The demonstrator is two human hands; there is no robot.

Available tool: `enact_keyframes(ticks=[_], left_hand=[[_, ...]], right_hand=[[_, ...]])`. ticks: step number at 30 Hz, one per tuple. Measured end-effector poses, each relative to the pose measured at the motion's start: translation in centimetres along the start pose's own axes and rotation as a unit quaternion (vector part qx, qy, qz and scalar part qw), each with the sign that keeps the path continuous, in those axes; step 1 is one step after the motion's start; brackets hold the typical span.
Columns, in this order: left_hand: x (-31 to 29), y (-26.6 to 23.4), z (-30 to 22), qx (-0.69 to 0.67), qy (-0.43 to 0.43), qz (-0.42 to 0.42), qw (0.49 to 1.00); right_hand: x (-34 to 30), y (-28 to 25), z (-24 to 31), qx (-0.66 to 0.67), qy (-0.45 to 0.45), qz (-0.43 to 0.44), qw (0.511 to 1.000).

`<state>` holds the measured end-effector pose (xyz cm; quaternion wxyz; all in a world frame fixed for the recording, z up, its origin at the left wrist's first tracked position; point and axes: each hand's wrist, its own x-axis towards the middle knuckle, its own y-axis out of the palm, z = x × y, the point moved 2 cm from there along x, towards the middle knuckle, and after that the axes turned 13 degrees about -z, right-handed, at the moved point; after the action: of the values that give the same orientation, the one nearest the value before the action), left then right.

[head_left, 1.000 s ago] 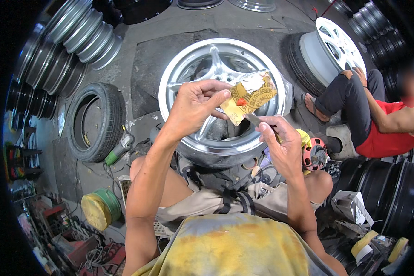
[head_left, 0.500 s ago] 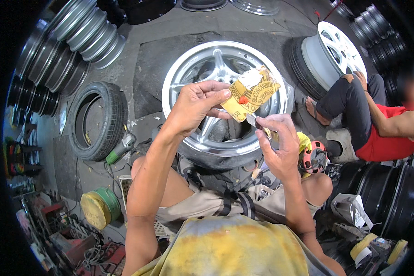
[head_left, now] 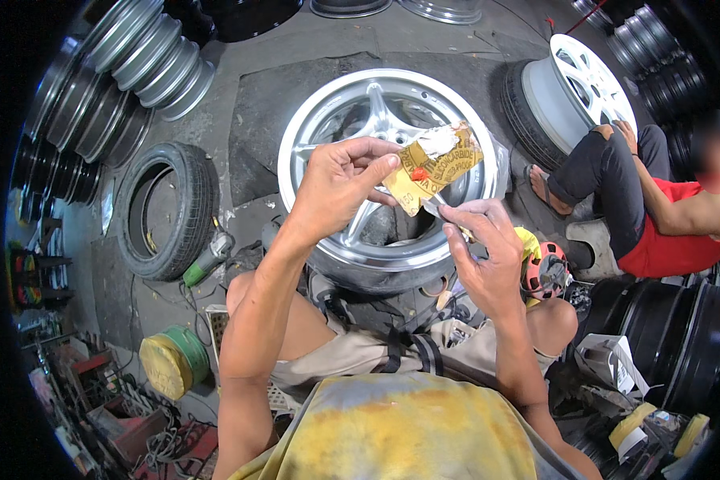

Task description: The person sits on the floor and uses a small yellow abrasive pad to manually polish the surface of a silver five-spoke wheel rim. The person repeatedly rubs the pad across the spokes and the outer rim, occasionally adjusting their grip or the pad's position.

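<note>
My left hand [head_left: 340,180] pinches the edge of a yellow-brown piece of sandpaper [head_left: 448,170], printed back upward. On it lie a smear of white paste [head_left: 442,142] and a small red-orange dab [head_left: 418,174]. In my right hand [head_left: 488,252] is a thin metal blade [head_left: 434,206], gripped between thumb and fingers. Its tip meets the sandpaper's lower edge; whether it touches I cannot tell. Beneath both hands a silver spoked wheel rim [head_left: 294,132] rests flat on a black tyre [head_left: 368,278].
A loose tyre [head_left: 168,212] and a green angle grinder [head_left: 210,260] lie at left, near a green-and-yellow round container [head_left: 172,364]. At right, a person in red [head_left: 680,232] sits beside a white wheel [head_left: 540,104]. Stacked rims [head_left: 152,60] stand far left.
The sandpaper has tilted slightly and its lower corner has dropped a little. My right hand and the blade have shifted slightly left.
</note>
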<state>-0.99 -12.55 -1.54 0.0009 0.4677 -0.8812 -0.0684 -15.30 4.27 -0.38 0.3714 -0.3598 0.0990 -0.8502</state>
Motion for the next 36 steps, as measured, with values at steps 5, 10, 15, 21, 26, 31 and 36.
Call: enact_keyframes(ticks=[5, 10, 15, 21, 26, 31, 36], left_hand=[[0.1, -0.2, 0.4, -0.005, 0.008, -0.002, 1.0], [0.1, -0.1, 0.2, 0.0, 0.009, 0.001, 1.0], [-0.1, -0.1, -0.1, -0.01, 0.008, 0.006, 1.0], [-0.1, 0.2, 0.0, 0.004, 0.017, 0.017, 1.0], [0.1, 0.0, 0.2, -0.004, -0.002, 0.004, 1.0], [0.3, 0.0, 0.9, -0.042, -0.072, -0.008, 0.996], [0.5, 0.0, 1.7, -0.063, -0.104, -0.007, 0.993]], right_hand=[[0.1, -0.2, 0.0, -0.002, 0.017, -0.001, 1.0], [0.0, 0.2, -0.2, 0.011, 0.027, 0.01, 1.0], [-0.2, 0.1, -1.2, 0.036, 0.121, 0.032, 0.991], [-1.5, 0.7, -2.0, 0.167, 0.294, 0.057, 0.939], [-1.0, 0.1, -2.2, 0.114, 0.147, 0.017, 0.982], [-0.6, 0.4, -1.0, 0.021, 0.022, -0.019, 0.999], [-1.2, 0.3, -1.2, 0.008, 0.006, -0.022, 1.0]])
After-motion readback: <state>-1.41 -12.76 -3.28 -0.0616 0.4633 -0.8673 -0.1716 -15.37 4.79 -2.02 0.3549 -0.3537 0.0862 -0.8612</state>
